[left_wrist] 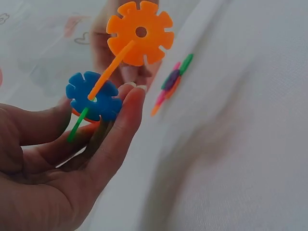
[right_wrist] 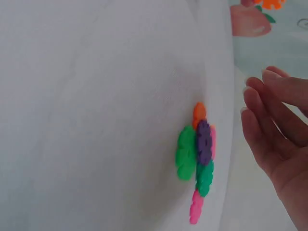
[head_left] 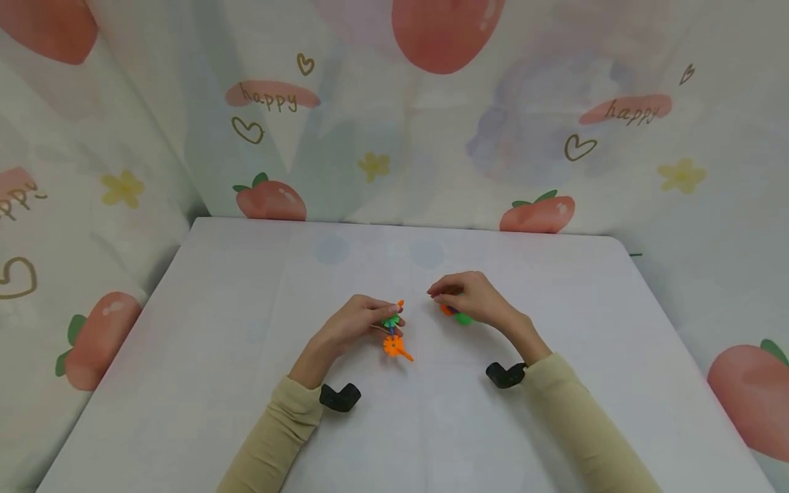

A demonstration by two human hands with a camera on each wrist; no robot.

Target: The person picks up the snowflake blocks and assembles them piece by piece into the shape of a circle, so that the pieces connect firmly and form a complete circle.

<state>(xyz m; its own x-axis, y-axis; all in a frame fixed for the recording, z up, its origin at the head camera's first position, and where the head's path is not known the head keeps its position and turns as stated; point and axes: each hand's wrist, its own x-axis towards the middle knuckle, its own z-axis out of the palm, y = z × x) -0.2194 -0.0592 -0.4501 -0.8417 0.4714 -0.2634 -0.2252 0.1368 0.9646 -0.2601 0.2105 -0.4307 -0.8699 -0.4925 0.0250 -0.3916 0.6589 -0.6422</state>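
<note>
Maybe Only Partly Built

The left hand (head_left: 357, 318) holds a little chain of flower discs (left_wrist: 111, 71) between thumb and fingers; a big orange disc (left_wrist: 159, 28) is at one end; a blue disc (left_wrist: 108, 107) sits by the fingers; that joining looks done. The right hand (head_left: 474, 294) hangs near a small pile (right_wrist: 205, 178), fingers bent; I see nothing in them. The pile lies on the white table (head_left: 185, 383); it has a purple disc (right_wrist: 204, 143), a light green disc (right_wrist: 186, 153), a pink disc (right_wrist: 196, 207) and others; they touch or overlap; I cannot tell if any are joined; I think these are the bits left to add.
</note>
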